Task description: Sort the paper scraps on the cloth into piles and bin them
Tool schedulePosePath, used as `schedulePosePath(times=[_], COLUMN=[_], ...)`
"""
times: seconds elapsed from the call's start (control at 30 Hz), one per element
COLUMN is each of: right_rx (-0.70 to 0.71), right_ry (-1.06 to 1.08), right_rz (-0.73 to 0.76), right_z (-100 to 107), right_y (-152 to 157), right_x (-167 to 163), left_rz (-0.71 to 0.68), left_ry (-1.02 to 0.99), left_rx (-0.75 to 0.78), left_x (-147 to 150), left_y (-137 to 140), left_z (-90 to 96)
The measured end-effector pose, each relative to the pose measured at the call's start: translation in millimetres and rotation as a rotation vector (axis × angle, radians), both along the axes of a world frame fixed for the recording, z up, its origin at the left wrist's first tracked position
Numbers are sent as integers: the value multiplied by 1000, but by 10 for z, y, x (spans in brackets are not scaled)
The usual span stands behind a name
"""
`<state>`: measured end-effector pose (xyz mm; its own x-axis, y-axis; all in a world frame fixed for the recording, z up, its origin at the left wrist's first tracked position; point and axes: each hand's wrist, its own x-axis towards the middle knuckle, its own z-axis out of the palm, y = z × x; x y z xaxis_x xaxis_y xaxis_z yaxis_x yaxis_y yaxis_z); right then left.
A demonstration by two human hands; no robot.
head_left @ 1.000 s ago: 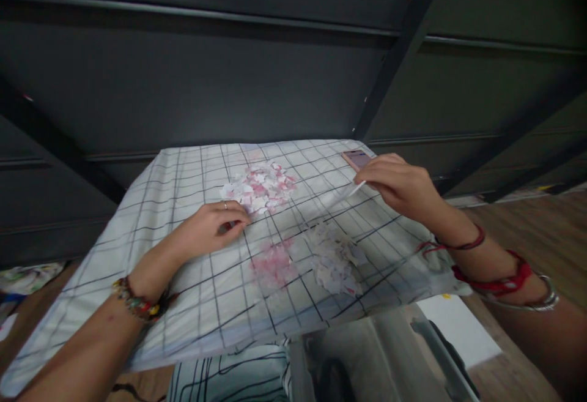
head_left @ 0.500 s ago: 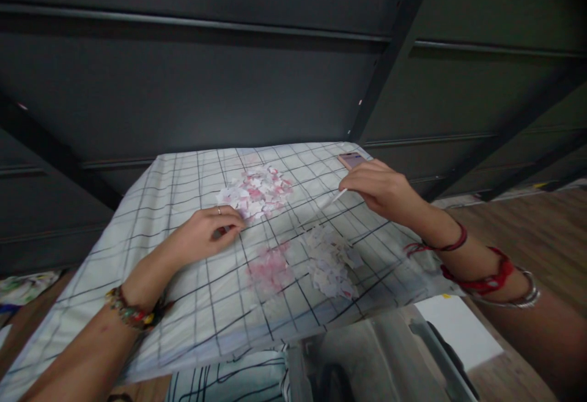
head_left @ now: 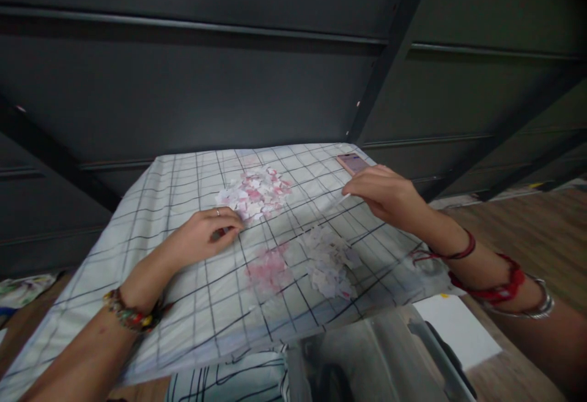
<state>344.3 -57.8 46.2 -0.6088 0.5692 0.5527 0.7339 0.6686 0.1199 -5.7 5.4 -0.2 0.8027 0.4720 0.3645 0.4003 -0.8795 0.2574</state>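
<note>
At the near edge of a pile of white and pink paper scraps (head_left: 259,191), my left hand (head_left: 204,237) rests with thumb and fingertips brought together. Whatever may be in that pinch is too small to make out. To the right, my right hand (head_left: 383,194) is raised over the cloth and closed round a thin white stick-like thing (head_left: 338,202), blurred and mostly covered by the fingers. Below it lies a heap of whitish scraps (head_left: 331,261). A smaller pink heap (head_left: 269,268) sits to the left of that one.
A checked white cloth (head_left: 183,304) covers the table. Behind my right hand lies a phone (head_left: 352,162). In front stand a clear plastic box (head_left: 367,359) and a white sheet (head_left: 456,328). Dark wall panels (head_left: 206,90) rise behind the table.
My right hand has shifted slightly right and down, and less of the white stick-like thing shows. My left hand stays in place, and the heaps look the same.
</note>
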Motion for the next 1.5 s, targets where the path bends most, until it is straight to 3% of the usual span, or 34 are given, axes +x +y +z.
schedulePosePath(times=[0.5,0.67,0.83,1.03,1.33,1.5], right_rx=[-76,27,151,143,7,100], right_ry=[34,54,42,-80,-146,-133], right_rz=[147,64,2,-27,-23,-85], right_z=[71,100,72,118,98,107], right_y=[-54,-50,194,340,127,185], right_x=[74,53,-220,-454,-455,-527], left_rz=[-21,-43,-23,2,-18,-21], left_ry=[-14,-1,11,10,-34,-30], left_rx=[46,66,56,7,17,15], left_x=[27,41,31,12,-26,-26], left_y=[-7,-14,-25,-19,25,35], left_z=[-5,5,28,12,-31,-31])
